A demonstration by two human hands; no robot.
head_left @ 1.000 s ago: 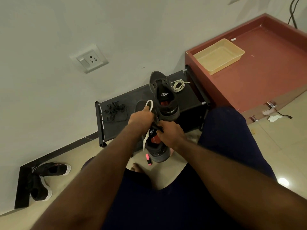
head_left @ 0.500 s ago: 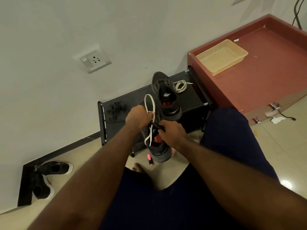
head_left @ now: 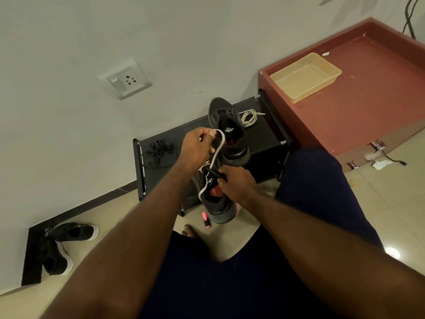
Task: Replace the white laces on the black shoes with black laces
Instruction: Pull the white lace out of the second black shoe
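Note:
A black shoe [head_left: 219, 207] with a red insole hangs in front of the low black rack [head_left: 262, 139]. My right hand [head_left: 236, 183] grips its tongue. Above it, my left hand [head_left: 199, 146] pinches a loop of the white lace [head_left: 216, 155], which runs down into the shoe's eyelets. A second black shoe [head_left: 230, 132] stands on the rack with no lace visible in it. Beside that shoe lies a loose white lace [head_left: 249, 117]. A tangle of black laces [head_left: 159, 151] lies on the rack's left part.
A reddish-brown cabinet [head_left: 368, 111] with a beige tray [head_left: 305, 77] stands right of the rack. On the floor lie a pink marker [head_left: 206, 219], another pair of black shoes [head_left: 62, 245] at the left, and a cable with paper scraps [head_left: 381, 163]. My bare toes [head_left: 189, 231] show below.
My left hand has risen and moved up-left, drawing more of the white lace out of the held shoe. My right hand keeps its grip on the shoe.

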